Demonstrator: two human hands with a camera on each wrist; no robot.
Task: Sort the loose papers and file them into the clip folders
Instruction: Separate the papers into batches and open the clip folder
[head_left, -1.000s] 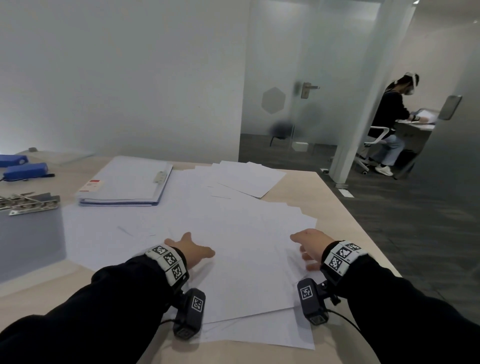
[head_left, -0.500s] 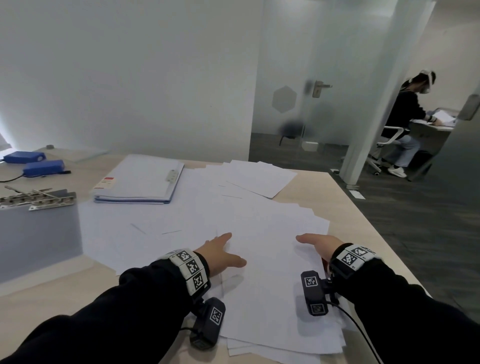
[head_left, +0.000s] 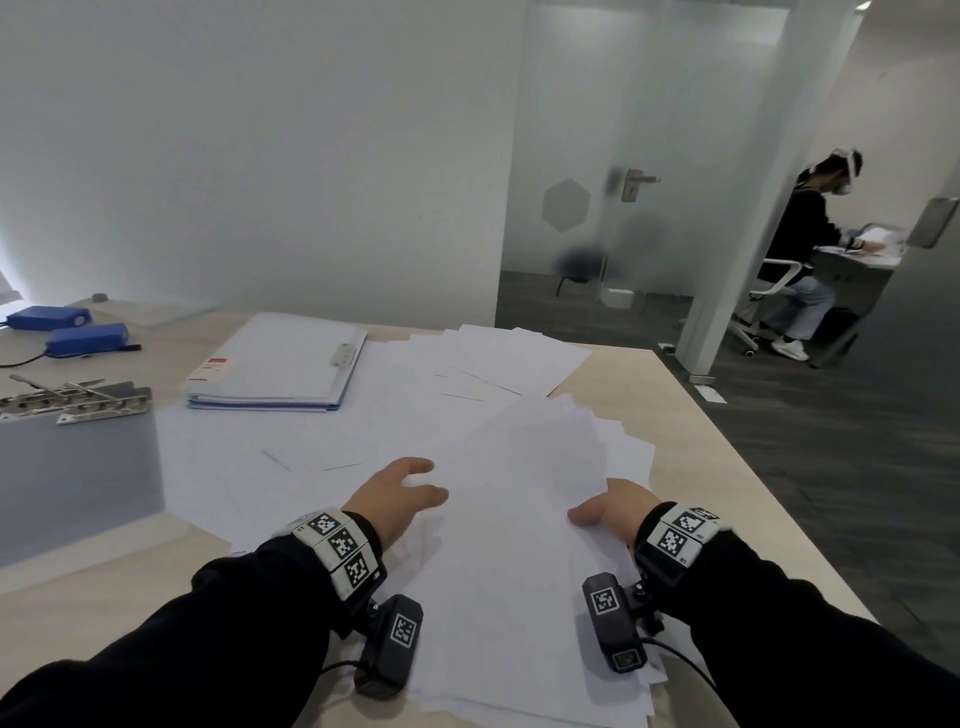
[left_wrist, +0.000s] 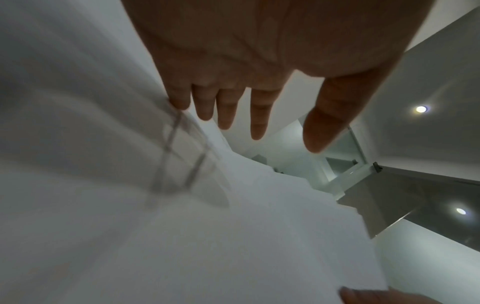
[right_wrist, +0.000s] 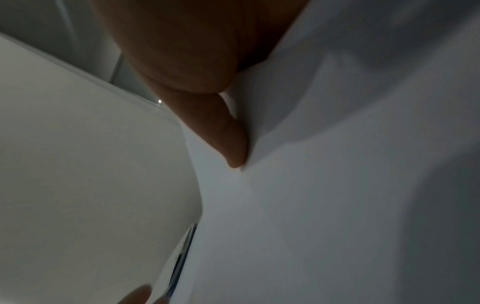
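Observation:
Loose white papers (head_left: 311, 447) lie spread over the wooden table (head_left: 691, 447). A gathered stack of sheets (head_left: 519, 545) sits between my hands, its far end raised off the table. My right hand (head_left: 608, 506) pinches the stack's right edge, thumb (right_wrist: 228, 139) on top and fingers hidden beneath. My left hand (head_left: 410, 486) is flat with straight, spread fingers (left_wrist: 259, 115) at the stack's left edge (left_wrist: 233, 236). A clip folder (head_left: 280, 364) holding papers, with a metal clip (head_left: 343, 354), lies at the back left.
A grey folder (head_left: 78, 478) with metal clip bars (head_left: 78, 400) lies open at the left. Two blue devices (head_left: 85, 338) with cables sit at the far left. The table's right edge (head_left: 769, 499) drops to a grey floor. A seated person (head_left: 800, 249) works beyond the glass partition.
Both hands have drawn closer together and toward me, sweeping the sheets into one stack. The right hand now pinches the stack, and its far end has lifted.

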